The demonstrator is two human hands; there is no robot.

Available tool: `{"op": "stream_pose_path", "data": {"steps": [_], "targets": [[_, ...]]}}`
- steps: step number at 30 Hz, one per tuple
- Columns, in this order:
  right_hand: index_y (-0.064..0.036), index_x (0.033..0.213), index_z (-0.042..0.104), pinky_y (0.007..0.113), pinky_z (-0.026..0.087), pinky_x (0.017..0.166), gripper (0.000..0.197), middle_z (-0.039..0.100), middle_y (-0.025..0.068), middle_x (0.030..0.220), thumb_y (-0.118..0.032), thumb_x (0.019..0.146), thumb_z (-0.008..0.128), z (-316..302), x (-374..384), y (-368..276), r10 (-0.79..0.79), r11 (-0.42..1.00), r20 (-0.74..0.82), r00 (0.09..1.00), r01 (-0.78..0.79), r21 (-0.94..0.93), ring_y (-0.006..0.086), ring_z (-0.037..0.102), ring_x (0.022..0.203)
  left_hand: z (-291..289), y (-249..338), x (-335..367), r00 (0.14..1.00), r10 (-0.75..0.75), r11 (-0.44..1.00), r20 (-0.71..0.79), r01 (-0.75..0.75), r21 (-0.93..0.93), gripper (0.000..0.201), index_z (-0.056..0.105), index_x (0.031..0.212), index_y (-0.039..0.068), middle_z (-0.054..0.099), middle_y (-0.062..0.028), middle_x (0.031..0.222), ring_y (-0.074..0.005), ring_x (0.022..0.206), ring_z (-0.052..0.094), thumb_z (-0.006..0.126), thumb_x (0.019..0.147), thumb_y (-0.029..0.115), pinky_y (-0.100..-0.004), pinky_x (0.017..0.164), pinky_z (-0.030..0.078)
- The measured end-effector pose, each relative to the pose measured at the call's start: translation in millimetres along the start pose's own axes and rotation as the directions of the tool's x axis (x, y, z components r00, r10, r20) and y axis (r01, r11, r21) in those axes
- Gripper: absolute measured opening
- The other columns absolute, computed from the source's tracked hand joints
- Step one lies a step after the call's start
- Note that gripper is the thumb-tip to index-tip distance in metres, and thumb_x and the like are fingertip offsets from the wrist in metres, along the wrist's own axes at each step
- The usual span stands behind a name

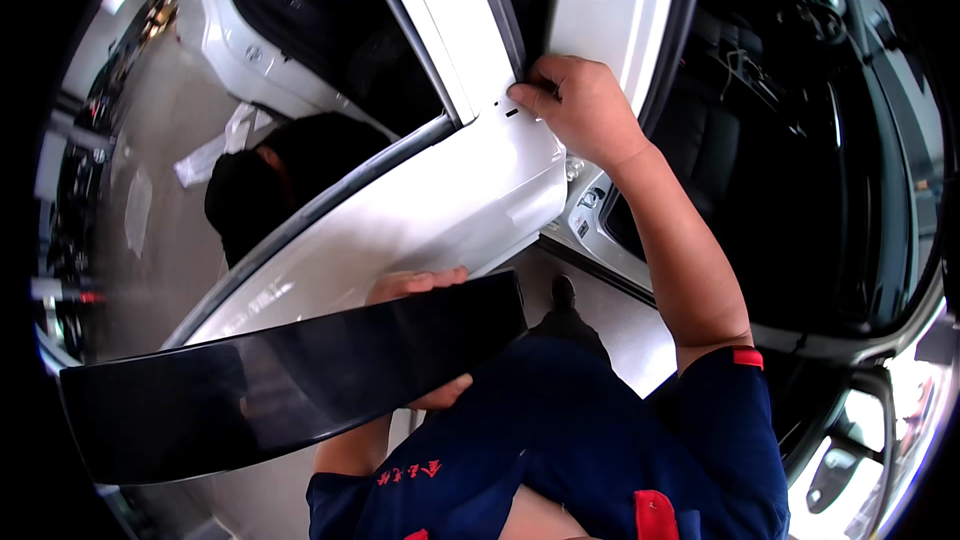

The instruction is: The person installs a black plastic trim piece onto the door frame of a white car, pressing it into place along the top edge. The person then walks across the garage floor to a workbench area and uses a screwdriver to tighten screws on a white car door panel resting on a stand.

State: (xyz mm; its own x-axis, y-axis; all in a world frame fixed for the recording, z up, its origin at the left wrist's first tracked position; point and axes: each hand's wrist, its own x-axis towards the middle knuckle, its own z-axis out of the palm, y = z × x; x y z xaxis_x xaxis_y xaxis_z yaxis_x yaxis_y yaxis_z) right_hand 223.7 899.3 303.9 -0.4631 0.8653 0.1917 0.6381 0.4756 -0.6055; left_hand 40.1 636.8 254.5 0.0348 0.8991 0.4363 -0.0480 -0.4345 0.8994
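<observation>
My left hand (412, 283) grips a long, glossy dark panel (300, 375), slightly curved and wide, which lies across the lower left of the head view. Fingers show over its upper edge and the thumb below; the palm is hidden behind it. The panel overlaps the lower part of an open white car door (440, 175). My right hand (583, 105) is at the door's window frame, thumb and curled index finger pressed together beside two small dark slots (510, 112). Whatever lies between those fingers is too small or hidden to make out.
To the right is the car's dark interior with a seat (705, 150). A second white vehicle part (255, 55) stands at the upper left. Beyond the door, a person in dark clothing (250, 190) bends low. White sheeting (215, 150) lies on the grey floor.
</observation>
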Motion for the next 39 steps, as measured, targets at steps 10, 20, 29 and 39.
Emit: {"op": "stream_pose_path", "data": {"steps": [10, 20, 29, 39], "targets": [[0.0006, 0.088, 0.064, 0.050, 0.054, 0.079, 0.013, 0.068, 0.0228, 0.087, -0.012, 0.093, 0.064, 5, 12, 26, -0.403, 0.905, 0.014, 0.915, 0.400, -0.146, 0.0436, 0.066, 0.083, 71, -6, -3, 0.955, -0.011, 0.994, -0.295, 0.043, 0.103, 0.093, 0.038, 0.144, 0.002, 0.054, -0.0194, 0.140, -0.0351, 0.135, 0.055, 0.091, 0.073, 0.031, -0.0493, 0.114, 0.044], [0.0019, 0.090, 0.062, 0.051, 0.054, 0.077, 0.013, 0.068, 0.0233, 0.088, -0.011, 0.094, 0.061, 3, 10, 38, -0.462, 0.881, -0.005, 0.887, 0.459, -0.115, 0.0440, 0.066, 0.082, 103, -14, -15, 0.918, 0.047, 0.991, -0.395, 0.005, 0.131, 0.091, 0.041, 0.145, 0.003, 0.053, -0.0164, 0.136, -0.0346, 0.136, 0.054, 0.089, 0.070, 0.019, -0.0482, 0.113, 0.047], [0.0021, 0.092, 0.064, 0.051, 0.054, 0.080, 0.011, 0.068, 0.0249, 0.093, -0.009, 0.092, 0.064, 8, 2, 25, -0.346, 0.931, -0.186, 0.920, 0.361, 0.055, 0.0465, 0.065, 0.086, 84, 11, -6, 0.943, 0.018, 0.966, -0.331, 0.069, 0.250, 0.090, 0.039, 0.143, 0.001, 0.055, -0.0198, 0.138, -0.0348, 0.134, 0.056, 0.090, 0.076, 0.033, -0.0475, 0.111, 0.047], [0.0050, 0.102, 0.068, 0.048, 0.054, 0.083, 0.020, 0.070, 0.0287, 0.097, -0.011, 0.091, 0.067, 0, 11, 28, -0.291, 0.939, 0.016, 0.957, 0.283, 0.196, 0.0475, 0.066, 0.091, 76, 10, 5, 0.970, -0.051, 0.982, -0.237, 0.092, 0.168, 0.091, 0.038, 0.143, 0.001, 0.052, -0.0202, 0.140, -0.0353, 0.136, 0.054, 0.090, 0.074, 0.028, -0.0500, 0.115, 0.043]]}}
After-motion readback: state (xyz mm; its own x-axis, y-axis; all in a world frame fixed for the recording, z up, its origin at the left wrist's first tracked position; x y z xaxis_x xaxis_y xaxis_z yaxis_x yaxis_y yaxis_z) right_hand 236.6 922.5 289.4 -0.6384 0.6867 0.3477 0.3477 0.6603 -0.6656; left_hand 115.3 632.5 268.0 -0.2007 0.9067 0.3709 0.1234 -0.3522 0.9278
